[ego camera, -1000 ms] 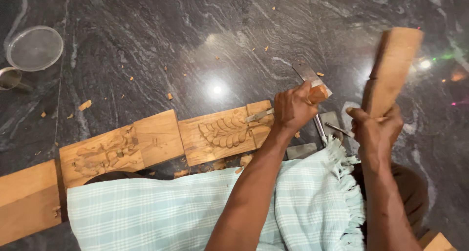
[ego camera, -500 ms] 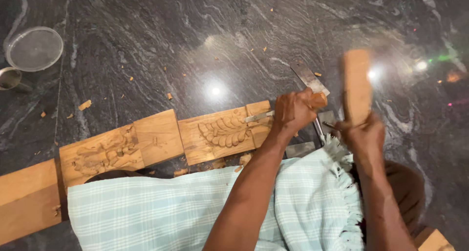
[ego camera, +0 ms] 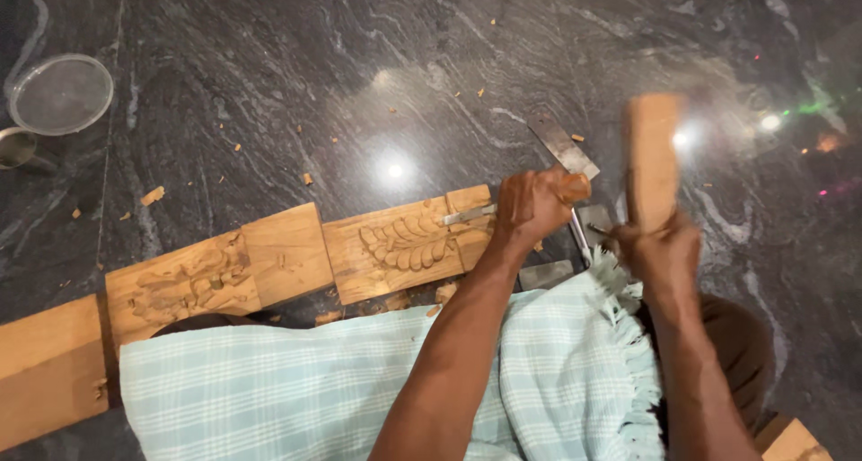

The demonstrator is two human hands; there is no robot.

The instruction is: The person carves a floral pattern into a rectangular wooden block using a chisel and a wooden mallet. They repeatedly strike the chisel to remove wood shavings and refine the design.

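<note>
Left hand (ego camera: 530,208) grip clenched on chisel (ego camera: 489,211), blade tip on carved wood panel (ego camera: 409,245); right hand (ego camera: 660,250) grip grasping wooden mallet (ego camera: 653,160), raised, blurred

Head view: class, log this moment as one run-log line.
left hand: grips chisel on carved wood block | right hand: wooden mallet raised, blurred | lap: checked cloth

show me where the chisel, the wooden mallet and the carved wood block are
chisel (ego camera: 467,214), head view, on its metal blade.
wooden mallet (ego camera: 653,160), head view, on its blurred head.
carved wood block (ego camera: 404,245), head view, on the carved leaf relief.
</note>
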